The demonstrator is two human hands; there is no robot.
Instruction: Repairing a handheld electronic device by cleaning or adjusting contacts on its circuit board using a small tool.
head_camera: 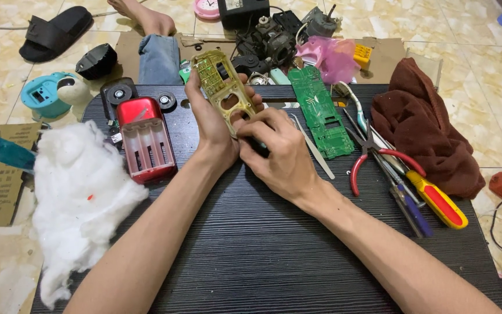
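- Head view looks down on a black wood-grain table [274, 250], and every place below is taken from the yellow-green housing [226, 90], a long translucent plastic shell held above the table's far middle.
- Left hand [213, 125] is wrapped closed around the housing's near left edge, thumb side up.
- Housing's long axis runs from the hands away toward the far edge, leaning slightly left; its openings face the camera.
- Right hand [277, 154] sits just beside the housing's near right end, fingers curled shut against its lower rim; whether a small tool is pinched in them I cannot tell.
- Both hands touch the housing; the left carries it.
- Right of the housing lies a green circuit board [321, 113], long axis nearly parallel, with a pale flat strip [315, 148] between board and right hand.
- Further right: red-handled pliers [379, 160], a red and yellow screwdriver [437, 200], a brown cloth [425, 125].
- Left of the housing: a red battery case [145, 139] and white stuffing [79, 195].
- Beyond it: a pink plastic bag [332, 58] and a brown cardboard sheet [379, 58].
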